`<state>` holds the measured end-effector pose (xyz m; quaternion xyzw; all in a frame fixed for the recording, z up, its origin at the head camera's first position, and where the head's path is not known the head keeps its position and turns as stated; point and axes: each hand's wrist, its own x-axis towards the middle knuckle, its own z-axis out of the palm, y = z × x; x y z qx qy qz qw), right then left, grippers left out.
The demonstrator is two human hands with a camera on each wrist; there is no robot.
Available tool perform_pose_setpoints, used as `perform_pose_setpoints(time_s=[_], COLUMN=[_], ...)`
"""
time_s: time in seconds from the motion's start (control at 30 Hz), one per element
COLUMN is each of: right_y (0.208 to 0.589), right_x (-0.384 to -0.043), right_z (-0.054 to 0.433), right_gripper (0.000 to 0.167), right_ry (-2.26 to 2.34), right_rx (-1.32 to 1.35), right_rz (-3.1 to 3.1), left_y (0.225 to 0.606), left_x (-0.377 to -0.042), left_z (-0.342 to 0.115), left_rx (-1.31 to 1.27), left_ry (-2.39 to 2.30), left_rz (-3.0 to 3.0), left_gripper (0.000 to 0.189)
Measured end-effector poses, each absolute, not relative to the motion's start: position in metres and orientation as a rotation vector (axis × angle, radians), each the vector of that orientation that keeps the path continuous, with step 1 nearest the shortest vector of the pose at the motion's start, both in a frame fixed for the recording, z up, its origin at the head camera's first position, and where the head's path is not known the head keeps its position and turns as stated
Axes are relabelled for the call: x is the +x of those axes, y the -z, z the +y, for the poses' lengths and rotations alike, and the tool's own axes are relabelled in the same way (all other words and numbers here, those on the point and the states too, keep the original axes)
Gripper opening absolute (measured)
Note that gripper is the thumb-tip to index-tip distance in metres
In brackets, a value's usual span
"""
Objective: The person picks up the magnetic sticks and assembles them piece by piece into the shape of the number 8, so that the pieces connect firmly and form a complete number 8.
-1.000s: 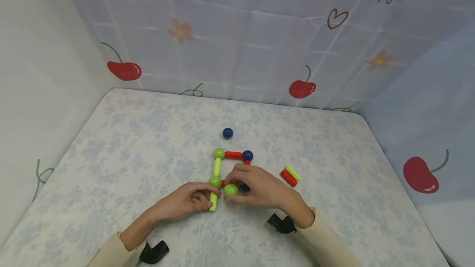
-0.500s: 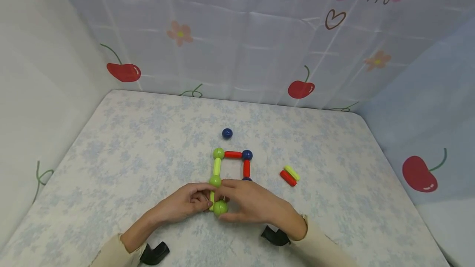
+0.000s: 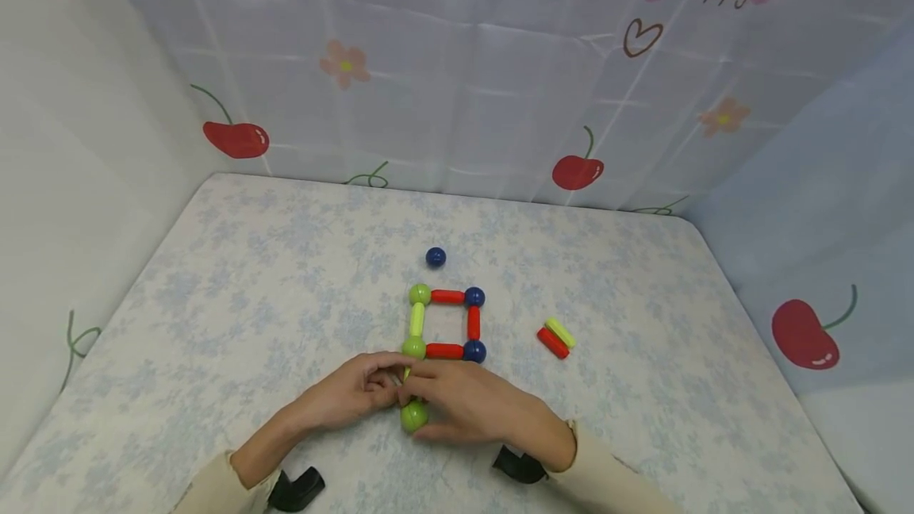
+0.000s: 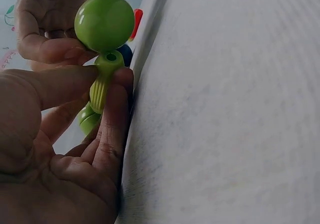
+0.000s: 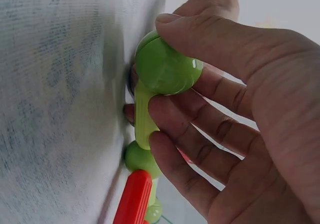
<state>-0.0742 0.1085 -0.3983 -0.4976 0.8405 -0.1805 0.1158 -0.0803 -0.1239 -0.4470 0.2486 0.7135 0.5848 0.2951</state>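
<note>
A square of magnetic rods and balls lies mid-table in the head view: red rods point(image 3: 447, 297), a yellow-green rod point(image 3: 417, 320), green balls point(image 3: 420, 294) and blue balls point(image 3: 474, 351). From its near left corner another yellow-green rod point(image 5: 144, 116) extends toward the person. My left hand point(image 3: 353, 389) pinches that rod between thumb and finger. My right hand point(image 3: 474, 401) grips a larger-looking green ball point(image 5: 162, 64) at the rod's near end, with the thumb on its near side. In the left wrist view, the ball point(image 4: 105, 23) sits right at the rod's hollow-looking tip.
A loose blue ball point(image 3: 435, 258) lies beyond the square. To the right, a loose red rod point(image 3: 553, 343) and a yellow-green rod point(image 3: 560, 332) rest side by side. Black curved wrist pieces point(image 3: 297, 490) show by both sleeves. A patterned curtain point(image 3: 457, 70) stands behind the table.
My right hand has carried the green ball toward the person and left, from beside the square's near side to the extending rod's end. My left hand stays on the rod.
</note>
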Motion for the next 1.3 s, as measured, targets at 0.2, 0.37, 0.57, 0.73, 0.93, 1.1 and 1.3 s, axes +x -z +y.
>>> perform_pose_setpoints(time_s=[0.2, 0.37, 0.57, 0.73, 0.93, 1.1, 1.3], right_y=[0.404, 0.406, 0.400, 0.388, 0.376, 0.369, 0.370], right_x=[-0.073, -0.072, -0.074, -0.082, -0.091, -0.099, -0.109], right_z=[0.104, 0.103, 0.108, 0.117, 0.134, 0.158, 0.197], right_gripper=[0.032, 0.029, 0.030, 0.028, 0.028, 0.025, 0.029], right_ry=[0.513, 0.528, 0.538, 0.609, 0.611, 0.595, 0.581], right_rx=[-1.517, -1.541, -1.524, -1.477, -1.341, -1.200, -0.967], right_rz=[2.459, 2.465, 2.487, 2.523, 2.565, 2.654, 2.768], left_y=[0.447, 0.446, 0.446, 0.446, 0.449, 0.449, 0.447], left_x=[-0.078, -0.078, -0.078, -0.080, -0.077, -0.076, -0.079], left_z=[-0.126, -0.127, -0.125, -0.125, -0.124, -0.123, -0.121], left_rx=[0.646, 0.658, 0.666, 0.667, 0.626, 0.598, 0.587], left_ry=[-1.559, -1.567, -1.563, -1.552, -1.562, -1.539, -1.510], left_rz=[1.894, 1.884, 1.902, 1.916, 1.910, 1.927, 1.941], left_gripper=[0.044, 0.045, 0.043, 0.044, 0.038, 0.036, 0.036])
